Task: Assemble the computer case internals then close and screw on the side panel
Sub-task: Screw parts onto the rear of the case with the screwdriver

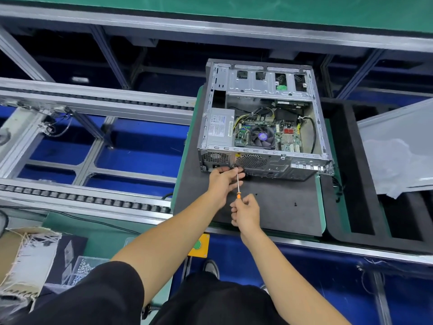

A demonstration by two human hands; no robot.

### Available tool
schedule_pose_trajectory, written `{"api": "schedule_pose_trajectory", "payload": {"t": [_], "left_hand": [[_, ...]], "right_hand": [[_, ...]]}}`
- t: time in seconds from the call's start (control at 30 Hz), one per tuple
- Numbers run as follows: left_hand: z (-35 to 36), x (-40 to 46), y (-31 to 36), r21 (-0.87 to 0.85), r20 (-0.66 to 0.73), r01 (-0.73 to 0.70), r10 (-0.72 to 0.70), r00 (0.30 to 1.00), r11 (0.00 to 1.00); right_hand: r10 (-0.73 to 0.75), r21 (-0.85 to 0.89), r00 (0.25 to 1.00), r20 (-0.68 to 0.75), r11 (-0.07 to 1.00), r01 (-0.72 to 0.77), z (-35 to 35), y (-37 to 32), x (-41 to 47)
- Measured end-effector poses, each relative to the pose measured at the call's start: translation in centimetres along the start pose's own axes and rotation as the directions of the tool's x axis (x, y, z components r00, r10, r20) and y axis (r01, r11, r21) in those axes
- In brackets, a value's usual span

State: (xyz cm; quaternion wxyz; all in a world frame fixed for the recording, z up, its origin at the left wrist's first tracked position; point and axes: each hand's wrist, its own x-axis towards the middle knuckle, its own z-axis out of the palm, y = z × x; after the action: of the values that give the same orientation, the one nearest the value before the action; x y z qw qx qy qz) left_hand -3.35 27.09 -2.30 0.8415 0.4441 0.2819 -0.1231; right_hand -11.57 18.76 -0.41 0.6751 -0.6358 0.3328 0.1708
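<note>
Dark foam mat [269, 207] at frame centre carries the open case [264, 123], stiff, heavy sheet metal I'd steady by its rear frame, where my left hand [222, 179] grips while my right hand [246, 212] pinches the slim screwdriver [238, 186].

The computer case [262, 118] lies on its side on a dark grey foam pad [281, 207], at the pad's far edge, open side facing up and rear panel toward the near edge. Inside, the grey power supply [220, 127] occupies the left section; the motherboard [267, 134], with a round CPU fan [262, 136], sits at centre. The drive cage spans the far end. The side panel [398, 146], a flat grey metal sheet, lies detached well right of the case. A screwdriver [238, 184] with an orange handle points its tip at the rear panel.
</note>
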Motion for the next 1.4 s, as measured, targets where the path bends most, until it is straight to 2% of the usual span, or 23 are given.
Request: {"api": "schedule_pose_trajectory", "payload": {"t": [0.73, 1.0, 1.4], "left_hand": [[0.0, 0.1, -0.2, 0.049, -0.015, -0.052, 0.053, 0.998, 0.997], [-0.3, 0.2, -0.4, 0.034, -0.063, -0.076, 0.078, 0.995, 0.997], [-0.1, 0.2, -0.4, 0.064, -0.054, -0.041, 0.045, 0.998, 0.997]], "right_hand": [[-0.062, -0.022, 0.997, -0.040, 0.998, 0.062, 0.2, 0.7, 0.4], [-0.080, -0.063, 0.996, -0.035, 0.995, 0.077, 0.2, 0.9, 0.7], [-0.064, -0.015, 0.996, -0.054, 0.998, 0.063, 0.2, 1.2, 0.9]]}}
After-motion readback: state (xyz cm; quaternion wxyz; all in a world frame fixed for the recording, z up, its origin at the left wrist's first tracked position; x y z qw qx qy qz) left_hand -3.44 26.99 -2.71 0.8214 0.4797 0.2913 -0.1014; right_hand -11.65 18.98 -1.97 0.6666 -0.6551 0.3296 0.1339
